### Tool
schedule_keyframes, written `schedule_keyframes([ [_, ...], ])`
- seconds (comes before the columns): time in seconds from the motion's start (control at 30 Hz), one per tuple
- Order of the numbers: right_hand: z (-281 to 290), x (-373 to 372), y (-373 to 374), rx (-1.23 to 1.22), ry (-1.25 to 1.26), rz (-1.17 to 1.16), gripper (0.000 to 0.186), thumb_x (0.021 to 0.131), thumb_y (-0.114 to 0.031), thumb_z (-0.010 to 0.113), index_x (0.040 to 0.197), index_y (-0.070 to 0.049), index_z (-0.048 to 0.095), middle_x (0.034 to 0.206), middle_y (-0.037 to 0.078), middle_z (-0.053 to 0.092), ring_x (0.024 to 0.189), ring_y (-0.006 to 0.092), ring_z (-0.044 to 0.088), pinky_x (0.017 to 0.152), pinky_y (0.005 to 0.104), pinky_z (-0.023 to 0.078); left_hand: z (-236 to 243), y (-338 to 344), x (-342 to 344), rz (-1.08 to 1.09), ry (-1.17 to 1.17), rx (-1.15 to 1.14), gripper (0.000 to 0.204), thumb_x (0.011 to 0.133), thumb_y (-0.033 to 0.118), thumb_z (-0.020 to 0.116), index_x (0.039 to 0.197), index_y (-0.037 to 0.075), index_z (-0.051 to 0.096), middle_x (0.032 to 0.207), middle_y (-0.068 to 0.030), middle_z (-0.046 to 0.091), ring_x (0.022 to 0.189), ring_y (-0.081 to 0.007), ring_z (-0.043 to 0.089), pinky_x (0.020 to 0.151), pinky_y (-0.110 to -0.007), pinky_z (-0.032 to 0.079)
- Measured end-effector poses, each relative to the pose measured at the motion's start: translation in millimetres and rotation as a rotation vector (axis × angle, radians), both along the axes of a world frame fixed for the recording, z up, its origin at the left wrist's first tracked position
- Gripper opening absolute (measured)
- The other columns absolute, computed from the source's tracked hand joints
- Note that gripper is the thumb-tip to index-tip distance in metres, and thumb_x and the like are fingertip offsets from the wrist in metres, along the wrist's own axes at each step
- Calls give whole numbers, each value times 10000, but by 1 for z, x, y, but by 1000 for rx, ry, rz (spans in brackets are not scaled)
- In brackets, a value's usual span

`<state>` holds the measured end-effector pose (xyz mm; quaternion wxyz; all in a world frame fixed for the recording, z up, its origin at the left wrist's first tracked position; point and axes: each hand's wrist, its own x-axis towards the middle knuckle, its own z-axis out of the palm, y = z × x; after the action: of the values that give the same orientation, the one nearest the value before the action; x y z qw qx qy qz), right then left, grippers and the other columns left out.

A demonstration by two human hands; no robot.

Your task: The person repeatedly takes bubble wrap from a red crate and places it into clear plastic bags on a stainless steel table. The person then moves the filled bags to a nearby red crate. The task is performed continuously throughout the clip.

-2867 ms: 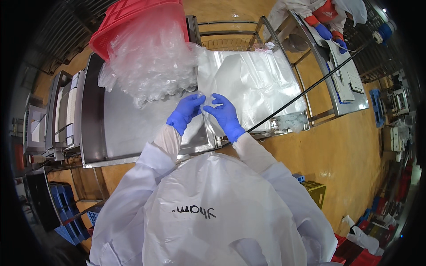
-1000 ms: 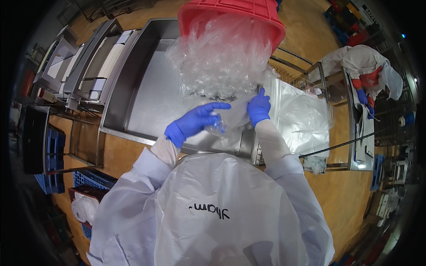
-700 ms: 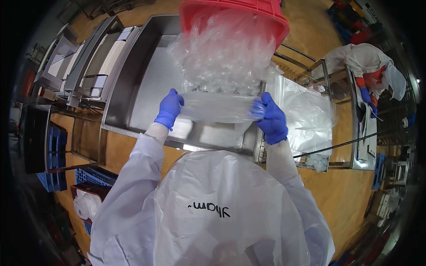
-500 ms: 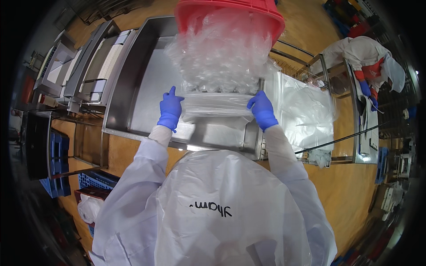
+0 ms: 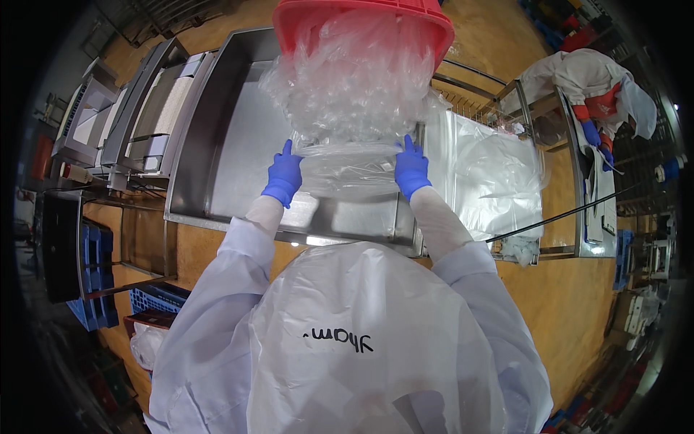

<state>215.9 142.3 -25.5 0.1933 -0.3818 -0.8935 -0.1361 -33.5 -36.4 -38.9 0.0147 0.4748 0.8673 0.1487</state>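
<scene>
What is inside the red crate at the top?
Crumpled clear plastic sits in the mouth of the red crate and spills out over the metal tray. It covers the crate's bottom, so anything deeper inside cannot be seen.

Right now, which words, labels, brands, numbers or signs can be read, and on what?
White apron: one short handwritten word in black, upside down; wording withheld.
Machine panel, far left: dark lettering; wording withheld.
Paper sheets, right: any print too small to read.
Clear plastic film and red crate: no lettering I can make out.
</scene>
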Motion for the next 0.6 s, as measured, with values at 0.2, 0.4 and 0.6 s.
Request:
schedule_keyframes([
  [0.2,15,-17,16,-922,107,-238,320,791,-135,501,1105,-101,555,1133,99,549,905,350,582,776,413,452,7,17,-7,39,-562,189,201,696,96,548,867,124,651,852,-83,614,753,-300,573,701,-367,456],
  [0.4,23,-5,8,-396,-397,-146,237,749,-123,541,966,-64,617,1073,150,562,900,315,582,775,378,468,41,16,3,22,157,-24,152,745,116,535,820,161,659,1054,-55,537,889,-282,542,692,-399,467],
  [0.6,16,-15,29,-1051,123,19,287,745,-148,539,1013,-67,601,1041,146,566,826,323,585,748,398,466,27,16,-11,25,-204,-86,163,787,161,514,871,148,653,1149,-52,505,1042,-266,482,761,-432,445],
])
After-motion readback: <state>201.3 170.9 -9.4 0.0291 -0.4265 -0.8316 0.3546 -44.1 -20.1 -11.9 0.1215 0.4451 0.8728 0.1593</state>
